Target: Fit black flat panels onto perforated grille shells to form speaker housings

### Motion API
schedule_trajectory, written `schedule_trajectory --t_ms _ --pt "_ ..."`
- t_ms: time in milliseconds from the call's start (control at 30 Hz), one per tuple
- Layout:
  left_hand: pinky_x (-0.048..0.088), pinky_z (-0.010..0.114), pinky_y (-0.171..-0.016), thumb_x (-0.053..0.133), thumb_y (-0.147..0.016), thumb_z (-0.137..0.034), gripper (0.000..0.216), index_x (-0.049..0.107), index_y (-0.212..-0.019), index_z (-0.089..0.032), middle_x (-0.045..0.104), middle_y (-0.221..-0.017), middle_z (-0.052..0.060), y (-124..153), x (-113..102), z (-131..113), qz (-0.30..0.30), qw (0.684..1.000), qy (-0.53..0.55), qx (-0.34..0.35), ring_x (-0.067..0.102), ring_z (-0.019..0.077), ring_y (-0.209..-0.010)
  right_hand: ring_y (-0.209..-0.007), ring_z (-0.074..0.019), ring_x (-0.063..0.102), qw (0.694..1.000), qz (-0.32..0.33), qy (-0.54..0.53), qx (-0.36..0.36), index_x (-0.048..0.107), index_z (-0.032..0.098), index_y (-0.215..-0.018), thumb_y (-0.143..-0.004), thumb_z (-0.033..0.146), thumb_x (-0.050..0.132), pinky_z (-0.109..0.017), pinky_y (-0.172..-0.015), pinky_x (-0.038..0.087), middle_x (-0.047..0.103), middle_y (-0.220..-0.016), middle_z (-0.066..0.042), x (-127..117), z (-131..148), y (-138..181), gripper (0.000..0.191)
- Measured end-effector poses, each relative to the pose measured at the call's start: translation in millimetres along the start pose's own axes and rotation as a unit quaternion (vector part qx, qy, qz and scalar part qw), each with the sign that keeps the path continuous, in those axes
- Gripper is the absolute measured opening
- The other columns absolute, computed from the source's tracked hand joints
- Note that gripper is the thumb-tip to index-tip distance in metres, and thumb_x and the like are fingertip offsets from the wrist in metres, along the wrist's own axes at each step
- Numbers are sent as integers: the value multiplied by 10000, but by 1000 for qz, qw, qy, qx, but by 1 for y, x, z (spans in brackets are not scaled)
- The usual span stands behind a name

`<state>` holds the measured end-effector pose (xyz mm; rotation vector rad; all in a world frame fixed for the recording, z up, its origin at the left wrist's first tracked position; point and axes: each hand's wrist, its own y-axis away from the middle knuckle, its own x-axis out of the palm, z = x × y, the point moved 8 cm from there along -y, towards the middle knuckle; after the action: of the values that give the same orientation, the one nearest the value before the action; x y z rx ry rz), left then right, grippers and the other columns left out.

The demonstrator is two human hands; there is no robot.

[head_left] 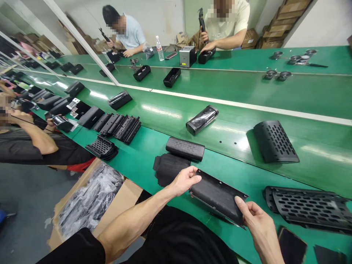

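A curved black plastic panel (217, 196), its hollow side facing up, is held between both hands just over the green bench. My left hand (184, 180) pinches its far-left end with the thumb on top. At the opposite end, my right hand (251, 212) grips with the thumb pressed on the inner face. Left of the panel lies a stack of thin black sheets (169, 167), and behind that rests a black slotted cover (185, 148). Several perforated black covers (308, 205) lie nested to the right of my right hand.
A single perforated cover (277, 141) and a speaker body (202, 119) sit on the green conveyor (165, 110). Stacked covers (121, 126) line the bench at left. Below it stands a carton (110, 216) with plastic-wrapped parts. A phone (292, 245) lies bottom right. Other people work opposite and at left.
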<state>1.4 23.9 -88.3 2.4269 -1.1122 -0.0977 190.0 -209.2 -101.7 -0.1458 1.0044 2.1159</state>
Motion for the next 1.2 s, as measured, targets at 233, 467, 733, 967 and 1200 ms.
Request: schedule_trajectory --t_ms 233,467,733,967,1200 --pt "262 246 -644 733 -861 -568 462 589 -1037 -165 393 -720 -80 6 3 -10 3 1000 5 8 317 90 -666 -538 -139 334 1000 -8 -23 9 455 232 -572 -714 794 762 -302 -527 277 405 -512 31 0 -1 2 656" --pt "365 261 -748 821 -801 -489 563 597 -1199 -160 564 -919 -6 13 5 -6 64 995 76 -1 465 114 -794 -519 -149 401 997 24 -77 8 538 237 -655 -661 809 779 -304 -536 332 464 -518 28 -1 9 12 621" --pt "357 266 -773 832 -794 -495 603 603 -1238 -156 568 -958 6 15 1 -8 57 996 67 15 465 119 -827 -471 -118 325 997 18 -68 7 533 223 -606 -673 809 775 -297 -477 236 451 -497 13 -5 23 20 638" --pt "317 226 -664 821 -810 -438 547 618 -1232 -157 551 -918 -8 18 4 -12 74 992 98 -5 419 87 -736 -522 -137 372 994 50 -98 -11 546 232 -638 -668 763 809 -284 -504 313 456 -514 14 -2 23 19 594" --pt "291 201 -587 761 -873 -373 469 652 -1285 -176 571 -935 2 21 5 -16 86 991 99 -3 384 64 -670 -506 -132 351 992 44 -117 -14 548 233 -653 -667 737 829 -280 -479 289 447 -511 24 2 17 14 577"
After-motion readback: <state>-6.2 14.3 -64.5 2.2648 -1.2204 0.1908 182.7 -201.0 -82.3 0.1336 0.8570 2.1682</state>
